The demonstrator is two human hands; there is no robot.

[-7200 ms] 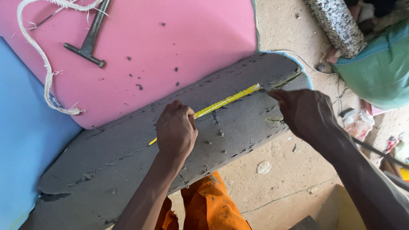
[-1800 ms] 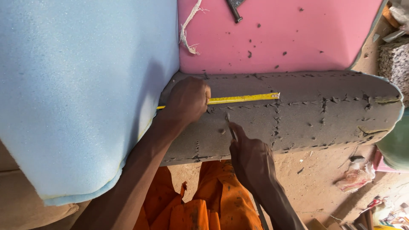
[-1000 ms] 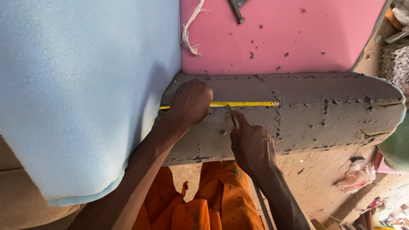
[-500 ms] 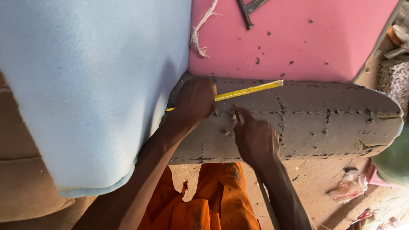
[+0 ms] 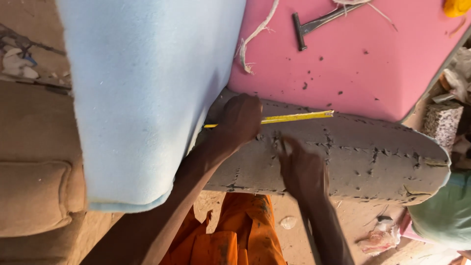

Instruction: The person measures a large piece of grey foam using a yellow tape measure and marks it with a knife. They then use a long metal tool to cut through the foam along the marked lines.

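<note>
My left hand (image 5: 239, 120) presses a yellow tape measure (image 5: 299, 117) flat on a long grey foam board (image 5: 373, 157) with stitched seams. The tape runs right from under that hand to about the board's middle. My right hand (image 5: 301, 169) rests on the board just below the tape, its fingers pinched around something thin at the tip; I cannot tell what it is. Below the board my orange trousers (image 5: 235, 240) show.
A light blue foam sheet (image 5: 147, 88) overlaps the board's left end. A pink foam sheet (image 5: 353, 54) lies behind it, carrying a hammer (image 5: 319, 22) and white cord (image 5: 255, 37). A brown cushion (image 5: 34, 196) sits at left, a green bag (image 5: 441, 216) at right.
Over the earlier frames my hands shifted from the board's right part to its left end near the blue sheet. In the last second the tape tilted slightly and my right hand moved up toward it.
</note>
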